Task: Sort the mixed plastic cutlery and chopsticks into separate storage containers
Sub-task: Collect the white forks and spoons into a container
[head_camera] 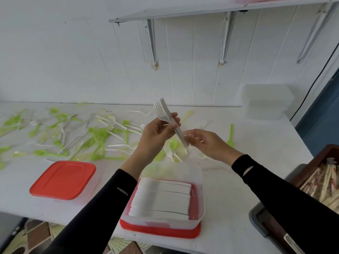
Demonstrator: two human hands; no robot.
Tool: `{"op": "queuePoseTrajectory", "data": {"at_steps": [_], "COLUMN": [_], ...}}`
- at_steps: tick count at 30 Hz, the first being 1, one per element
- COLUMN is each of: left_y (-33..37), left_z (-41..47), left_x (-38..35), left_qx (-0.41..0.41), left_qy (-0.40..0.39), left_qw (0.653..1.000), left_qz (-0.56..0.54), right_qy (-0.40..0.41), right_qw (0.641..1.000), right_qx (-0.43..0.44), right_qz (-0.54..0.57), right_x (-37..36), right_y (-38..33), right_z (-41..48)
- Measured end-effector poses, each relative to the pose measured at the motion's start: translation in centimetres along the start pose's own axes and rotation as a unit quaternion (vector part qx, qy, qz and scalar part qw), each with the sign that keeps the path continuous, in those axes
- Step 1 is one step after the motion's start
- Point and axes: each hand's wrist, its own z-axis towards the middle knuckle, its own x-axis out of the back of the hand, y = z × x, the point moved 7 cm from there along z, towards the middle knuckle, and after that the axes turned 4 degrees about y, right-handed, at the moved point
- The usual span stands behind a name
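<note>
The left hand [156,133] curls its fingers round a bunch of white forks [164,113], tines up, above the near box [201,182], while the right hand [207,143], fingers loosely bent, touches the handle ends, probably squaring them for stacking; whether it grips I cannot tell

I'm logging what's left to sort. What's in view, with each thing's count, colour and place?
Bundle of white plastic forks: one, white, held over the white table.
Clear plastic tub: one, open, near edge, standing on a red lid.
Stacked white cutlery: many, inside the tub.
Red-lidded container: one, closed, left of the tub.
Loose plastic cutlery: many, green, white and clear, scattered far left.
Translucent boxes: seemingly two, stacked far right by the wall.
Chopsticks: many, pale, in a brown tray, right edge.
Left hand: grips the bundle.
Right hand: at the handle ends; grip blurred.
</note>
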Motion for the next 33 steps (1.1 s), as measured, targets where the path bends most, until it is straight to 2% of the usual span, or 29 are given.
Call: {"op": "queuePoseTrajectory", "data": {"at_steps": [2,4,8,10,13,15,19,23,26,27,29,31,33], "left_y": [2.0,2.3,-1.4,-3.8,-6.1,-7.2,-7.8,-7.2,-7.6,-8.0,-8.0,-6.9,-4.9], "left_z": [-1.2,-3.2,-6.6,-7.5,-7.9,-7.9,-7.6,-7.4,-7.1,-6.7,-6.6,-6.3,-5.3], "left_x": [0.2,0.0,0.9,1.6,2.3,2.2,1.8,1.7,1.4,1.7,1.7,1.6,1.5], "left_qx": [-0.053,-0.068,-0.007,-0.007,-0.074,-0.115,-0.148,-0.2,-0.148,-0.107,-0.087,-0.082,-0.069], "left_qy": [-0.054,-0.15,-0.26,-0.293,-0.292,-0.283,-0.278,-0.264,-0.269,-0.273,-0.286,-0.292,-0.28], "left_qw": [0.994,0.965,0.892,0.828,0.692,0.654,0.64,0.599,0.603,0.602,0.601,0.63,0.718], "left_qz": [0.081,0.206,0.369,0.478,0.656,0.692,0.7,0.729,0.736,0.743,0.741,0.715,0.633], "right_qy": [0.005,0.017,0.01,-0.004,-0.029,-0.053,-0.077,-0.092,-0.125,-0.13,-0.13,-0.121,-0.111], "right_qw": [0.999,0.998,0.992,0.988,0.983,0.98,0.974,0.969,0.958,0.955,0.953,0.953,0.953], "right_qx": [-0.035,-0.053,-0.062,-0.076,-0.09,-0.105,-0.121,-0.132,-0.152,-0.156,-0.161,-0.164,-0.166], "right_qz": [-0.001,-0.042,-0.113,-0.131,-0.155,-0.162,-0.175,-0.188,-0.208,-0.214,-0.223,-0.223,-0.226], "right_x": [0.6,1.5,2.3,2.0,1.2,0.6,0.2,0.0,-0.1,-0.1,0.1,0.4,0.8], "right_y": [1.1,2.4,4.1,4.7,5.1,5.5,6.2,6.5,7.2,7.3,7.4,7.5,7.5], "right_z": [-0.1,-0.1,-0.2,-0.3,-0.4,-0.5,-0.7,-0.7,-1.0,-1.0,-1.0,-0.7,-0.3]}}
